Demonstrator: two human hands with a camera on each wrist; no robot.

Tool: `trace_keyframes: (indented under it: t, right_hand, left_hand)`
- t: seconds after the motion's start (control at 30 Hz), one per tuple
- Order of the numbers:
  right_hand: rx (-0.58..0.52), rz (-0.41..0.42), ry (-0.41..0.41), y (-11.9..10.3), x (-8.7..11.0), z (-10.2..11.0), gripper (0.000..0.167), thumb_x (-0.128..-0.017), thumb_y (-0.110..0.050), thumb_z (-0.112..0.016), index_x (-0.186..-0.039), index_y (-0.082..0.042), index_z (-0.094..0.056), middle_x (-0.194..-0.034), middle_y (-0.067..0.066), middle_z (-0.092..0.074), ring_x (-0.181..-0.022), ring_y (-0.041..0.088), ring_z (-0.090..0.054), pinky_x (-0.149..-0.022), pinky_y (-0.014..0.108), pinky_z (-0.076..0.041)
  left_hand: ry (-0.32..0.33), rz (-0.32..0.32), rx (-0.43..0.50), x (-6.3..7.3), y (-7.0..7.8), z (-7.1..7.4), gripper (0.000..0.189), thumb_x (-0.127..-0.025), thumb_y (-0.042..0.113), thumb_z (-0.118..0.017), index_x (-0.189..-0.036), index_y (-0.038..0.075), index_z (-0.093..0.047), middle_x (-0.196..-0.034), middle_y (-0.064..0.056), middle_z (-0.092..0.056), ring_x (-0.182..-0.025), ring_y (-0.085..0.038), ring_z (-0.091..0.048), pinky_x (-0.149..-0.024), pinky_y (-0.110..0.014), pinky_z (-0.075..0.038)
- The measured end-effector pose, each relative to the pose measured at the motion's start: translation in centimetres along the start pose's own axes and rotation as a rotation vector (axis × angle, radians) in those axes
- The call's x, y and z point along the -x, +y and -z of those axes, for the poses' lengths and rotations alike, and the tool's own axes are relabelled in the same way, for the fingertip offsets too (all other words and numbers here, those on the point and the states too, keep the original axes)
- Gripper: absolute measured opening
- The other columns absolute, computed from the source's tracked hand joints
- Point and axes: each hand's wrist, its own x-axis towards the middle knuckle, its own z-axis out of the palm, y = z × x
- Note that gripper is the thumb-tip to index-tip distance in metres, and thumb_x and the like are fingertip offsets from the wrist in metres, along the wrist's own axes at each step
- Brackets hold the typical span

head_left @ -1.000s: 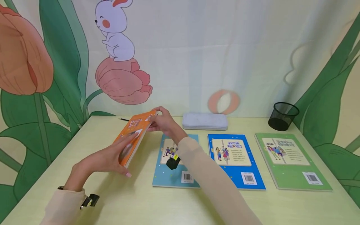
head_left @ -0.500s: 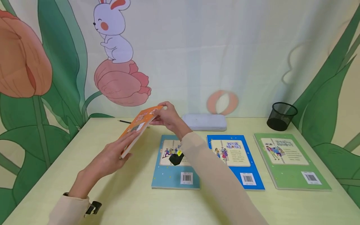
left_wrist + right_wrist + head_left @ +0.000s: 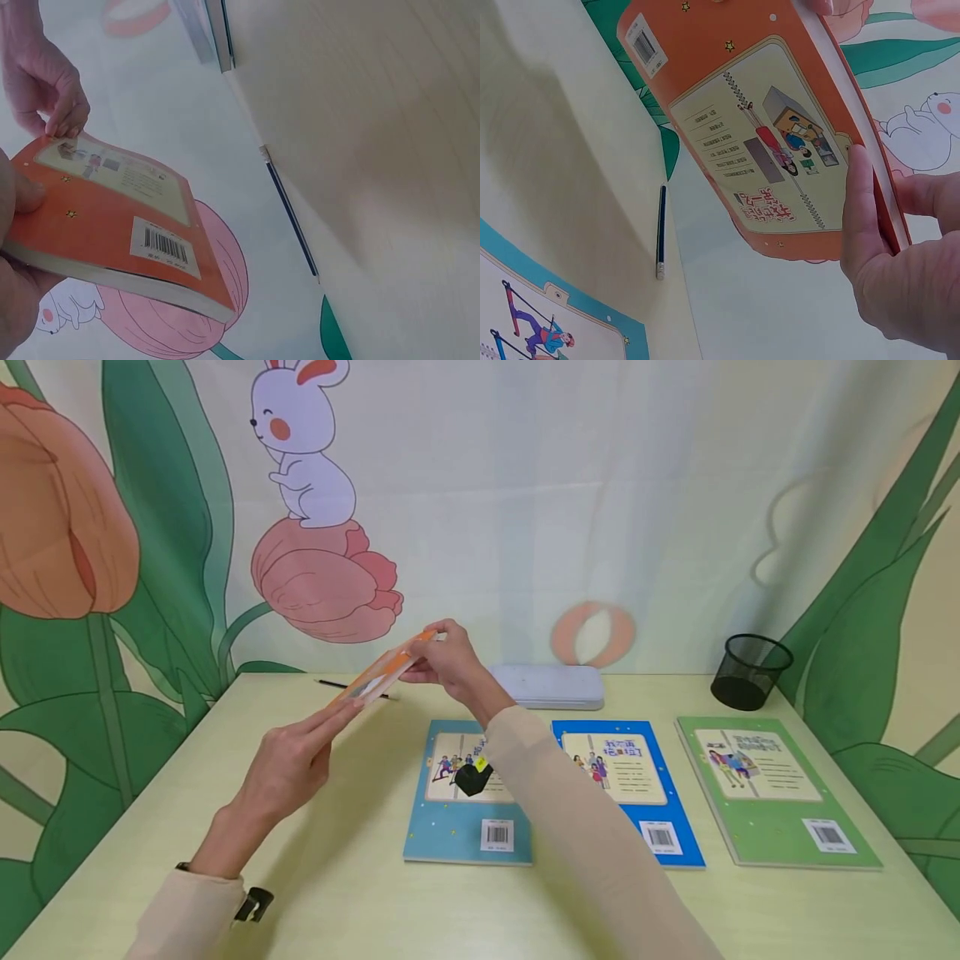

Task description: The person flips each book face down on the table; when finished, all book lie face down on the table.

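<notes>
An orange book (image 3: 388,668) is held up off the table between my two hands, tilted so the head view catches it almost edge-on. Its near end sits in my left hand (image 3: 288,768), with the thumb on the back cover in the left wrist view. The far corner is pinched by my right hand (image 3: 453,670), thumb on one cover and fingers on the other. The right wrist view shows the back cover with its cream panel (image 3: 757,150) and barcode (image 3: 646,45). Below the book a dark pencil (image 3: 292,217) lies on the table.
Teal (image 3: 450,839), blue (image 3: 681,835) and green (image 3: 780,835) books lie in a row, barcodes up. My right forearm covers part of the teal and blue ones. A pale pencil case (image 3: 551,687) and black mesh pen holder (image 3: 750,672) stand behind, before a printed curtain (image 3: 675,485).
Both hands have risen with the orange book and moved slightly right. It has turned from showing its front cover to nearly edge-on. The books on the table have stayed put.
</notes>
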Motion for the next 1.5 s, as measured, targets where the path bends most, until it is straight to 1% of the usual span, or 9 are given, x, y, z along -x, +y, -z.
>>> trace_keyframes:
  t: [0.27, 0.6, 0.8, 0.93, 1.0, 1.07, 1.17, 1.37, 1.5]
  right_hand:
    - [0.035, 0.008, 0.028, -0.3, 0.0, -0.1, 0.043, -0.097, -0.002, -0.060, -0.132, -0.005, -0.037, -0.085, 0.016, -0.066, -0.060, 0.018, -0.067, -0.061, 0.027, -0.061]
    - [0.022, 0.039, 0.025, -1.0, 0.4, -0.4, 0.042, -0.095, -0.013, -0.067, -0.126, -0.005, -0.040, -0.076, 0.011, -0.063, -0.059, 0.017, -0.064, -0.060, 0.028, -0.061]
    - [0.073, 0.064, 0.002, -1.0, 0.4, -0.4, 0.041, -0.097, -0.025, -0.066, -0.128, -0.008, -0.044, -0.080, 0.009, -0.064, -0.065, 0.018, -0.064, -0.063, 0.028, -0.060]
    - [0.121, 0.108, -0.047, -0.6, 0.5, -0.1, 0.043, -0.103, -0.038, -0.054, -0.135, -0.010, -0.044, -0.092, 0.009, -0.064, -0.083, 0.026, -0.067, -0.068, 0.030, -0.061]
    - [0.141, 0.123, -0.057, -0.4, 0.4, 0.1, 0.046, -0.105, -0.043, -0.045, -0.139, -0.012, -0.044, -0.103, 0.012, -0.063, -0.096, 0.033, -0.067, -0.070, 0.031, -0.061]
    - [0.162, 0.120, -0.058, 0.0, 0.3, 0.2, 0.049, -0.106, -0.046, -0.039, -0.144, -0.014, -0.042, -0.113, 0.016, -0.062, -0.107, 0.038, -0.065, -0.073, 0.032, -0.061]
    - [0.186, 0.093, -0.059, 0.5, 0.1, 0.5, 0.053, -0.106, -0.047, -0.038, -0.151, -0.019, -0.035, -0.128, 0.021, -0.058, -0.117, 0.040, -0.061, -0.078, 0.034, -0.061]
    - [0.233, 0.059, -0.049, 1.4, 0.1, 0.8, 0.059, -0.103, -0.039, -0.053, -0.155, -0.026, -0.028, -0.135, 0.020, -0.055, -0.117, 0.035, -0.062, -0.087, 0.040, -0.060]
    - [0.223, 0.053, -0.053, 2.0, 0.0, 1.1, 0.064, -0.101, -0.034, -0.058, -0.156, -0.027, -0.026, -0.134, 0.020, -0.058, -0.114, 0.035, -0.065, -0.091, 0.044, -0.058]
  left_hand:
    - [0.092, -0.006, -0.017, -0.3, -0.1, -0.3, 0.070, -0.071, -0.027, -0.065, -0.132, 0.008, -0.065, -0.120, -0.020, -0.071, -0.079, -0.040, -0.073, -0.050, -0.041, -0.055]
    - [0.262, 0.023, -0.004, -1.3, -0.1, -0.1, 0.063, -0.074, -0.025, -0.057, -0.126, 0.008, -0.070, -0.113, -0.017, -0.074, -0.068, -0.035, -0.071, -0.042, -0.033, -0.037]
    - [0.251, 0.085, -0.007, -1.2, 0.1, -0.2, 0.057, -0.077, -0.023, -0.057, -0.125, 0.005, -0.069, -0.113, -0.021, -0.073, -0.074, -0.038, -0.072, -0.045, -0.037, -0.043]
    - [0.278, 0.149, 0.039, -1.2, 0.5, -0.1, 0.058, -0.076, -0.024, -0.059, -0.126, 0.004, -0.068, -0.112, -0.022, -0.073, -0.087, -0.041, -0.073, -0.063, -0.043, -0.061]
    - [0.304, 0.188, 0.077, -1.5, 0.7, -0.1, 0.058, -0.078, -0.024, -0.058, -0.127, 0.004, -0.068, -0.112, -0.021, -0.073, -0.093, -0.039, -0.073, -0.078, -0.034, -0.061]
    - [0.348, 0.226, 0.128, -1.7, 0.9, 0.0, 0.058, -0.080, -0.025, -0.056, -0.128, 0.005, -0.068, -0.112, -0.021, -0.073, -0.095, -0.038, -0.071, -0.089, -0.020, -0.054]
    - [0.416, 0.273, 0.221, -2.1, 1.1, 0.1, 0.058, -0.081, -0.027, -0.054, -0.128, 0.004, -0.067, -0.113, -0.022, -0.072, -0.096, -0.031, -0.070, -0.093, -0.006, -0.042]
    - [0.487, 0.330, 0.370, -2.5, 1.3, 0.3, 0.053, -0.084, -0.025, -0.053, -0.129, 0.001, -0.066, -0.115, -0.026, -0.071, -0.102, 0.006, -0.062, -0.085, -0.007, -0.048]
    - [0.486, 0.394, 0.405, -2.5, 1.6, 0.5, 0.054, -0.086, -0.023, -0.054, -0.132, 0.004, -0.064, -0.118, -0.026, -0.069, -0.101, 0.009, -0.060, -0.083, -0.007, -0.048]
